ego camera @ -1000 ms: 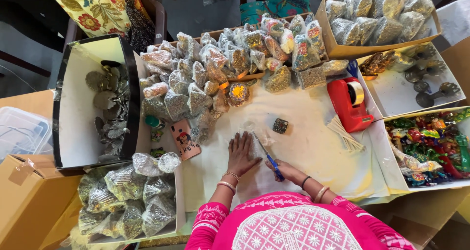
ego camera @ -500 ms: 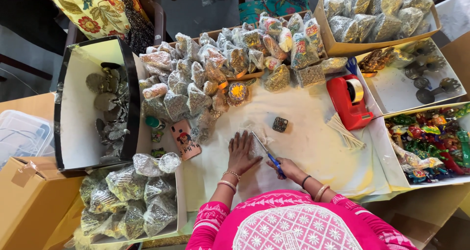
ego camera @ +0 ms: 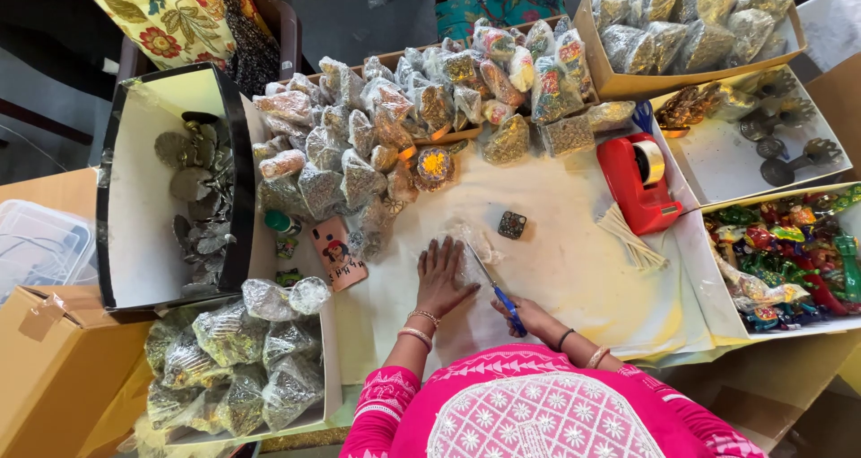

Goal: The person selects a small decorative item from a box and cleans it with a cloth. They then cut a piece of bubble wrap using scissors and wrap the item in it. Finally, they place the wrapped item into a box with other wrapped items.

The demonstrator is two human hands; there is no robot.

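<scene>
Spanning everything under both hands is the cream table cover (ego camera: pixel 574 270); beyond the hands, a heap of clear filled pouches (ego camera: pixel 386 126), and a red tape dispenser (ego camera: pixel 639 182) up and to the right of the right hand. Left hand (ego camera: pixel 441 277) lies flat, fingers spread, palm pressing a piece of clear plastic film (ego camera: pixel 466 241) just past its fingertips. Right hand (ego camera: pixel 531 314) is closed around the blue handles of the scissors (ego camera: pixel 491 283), blades aimed at the film between the hands. Versus half a second ago: scissors swung closer to the left hand, blades now reaching the film's edge; left hand unmoved. Reading: a cut in the film is underway. Small dark square object (ego camera: pixel 512 225) sits beyond the scissors.
</scene>
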